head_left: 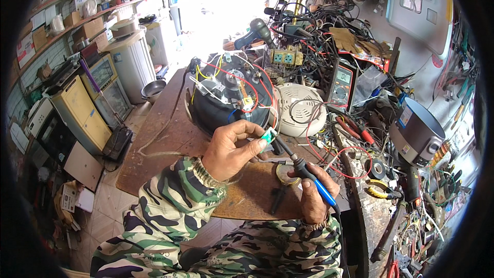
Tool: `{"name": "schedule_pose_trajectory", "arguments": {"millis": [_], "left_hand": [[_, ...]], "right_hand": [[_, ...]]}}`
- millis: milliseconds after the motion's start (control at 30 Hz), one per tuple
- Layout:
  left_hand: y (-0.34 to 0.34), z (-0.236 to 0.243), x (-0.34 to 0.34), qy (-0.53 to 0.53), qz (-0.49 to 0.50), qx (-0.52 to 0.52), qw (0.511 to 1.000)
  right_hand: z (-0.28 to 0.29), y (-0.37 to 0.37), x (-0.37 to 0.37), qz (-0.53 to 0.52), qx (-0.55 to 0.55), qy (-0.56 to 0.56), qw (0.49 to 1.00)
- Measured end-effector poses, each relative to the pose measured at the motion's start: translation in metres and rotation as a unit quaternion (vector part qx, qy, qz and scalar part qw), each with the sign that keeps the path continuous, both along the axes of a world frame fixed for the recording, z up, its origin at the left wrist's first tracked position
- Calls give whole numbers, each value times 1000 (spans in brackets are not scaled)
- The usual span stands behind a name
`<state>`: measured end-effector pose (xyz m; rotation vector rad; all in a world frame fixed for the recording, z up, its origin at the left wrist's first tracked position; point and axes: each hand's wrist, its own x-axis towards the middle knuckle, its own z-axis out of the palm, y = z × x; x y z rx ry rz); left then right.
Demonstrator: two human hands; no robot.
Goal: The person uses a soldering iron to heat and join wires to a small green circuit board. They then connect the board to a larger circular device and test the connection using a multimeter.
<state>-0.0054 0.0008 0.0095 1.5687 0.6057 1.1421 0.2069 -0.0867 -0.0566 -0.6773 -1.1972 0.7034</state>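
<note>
Between the thumb and fingers of my left hand [231, 149] is a small green circuit board [268, 137]. My right hand [316, 198] grips a blue and black soldering iron [322, 190], its tip end pointing up toward the board; whether they touch is hard to tell. Just beyond my left hand lies a round black appliance body [218, 104], opened up, with red, yellow and white wires across it. A pale vented round cover [301, 104] rests against its right side. Partly behind my right hand is a small round tin [284, 174] on the wooden table [170, 159].
A multimeter [341, 85] stands at the back right, below a heap of tangled cables [314, 25]. Pliers [383, 190], a roll of black tape [377, 168] and a grey metal pot [418, 128] crowd the right side. Old appliances [85, 110] line the left wall.
</note>
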Motion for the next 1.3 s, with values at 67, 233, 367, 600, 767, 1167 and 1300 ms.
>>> {"name": "schedule_pose_trajectory", "arguments": {"millis": [67,233,367,600,767,1167,1300], "left_hand": [[-2,8,-1,14,-16,-27,999],[2,6,-3,-9,-50,-54,997],[3,2,-3,-20,-51,-64,996],[1,5,-3,-11,-40,-67,997],[3,0,-4,-25,-44,-53,997],[-1,0,0,10,21,19,1000],[-1,-4,3,-5,29,26,999]], "right_hand": [[-2,0,1,8,0,27,1000],[-8,3,-1,24,11,67,997],[-18,3,3,31,3,79,996],[-16,3,0,30,20,94,995],[-15,2,1,35,14,84,996],[-16,2,1,19,14,73,997],[-12,0,0,0,20,49,999]]}}
